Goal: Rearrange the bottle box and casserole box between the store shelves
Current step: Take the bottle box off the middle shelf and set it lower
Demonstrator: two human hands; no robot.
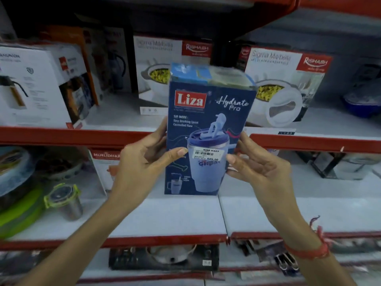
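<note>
A tall blue bottle box (208, 120), printed "Liza Hydrate Pro" with a tumbler picture and a price sticker, is held upright in front of the shelves. My left hand (144, 159) grips its left side, thumb on the front. My right hand (255, 162) grips its right side, a red thread on the wrist. Behind it, on the upper shelf, stand two white casserole boxes marked "Sigma Marbella": one (154, 65) partly hidden by the bottle box, the other (288, 83) to its right.
The upper shelf (82, 137) has a red front edge and carries white jug boxes (37, 83) at the left and a blue pot (362, 104) at the right. The middle shelf (165, 215) holds a small steel container with green lid (64, 201), green-rimmed dishes and a "Murlidhar" box (105, 166).
</note>
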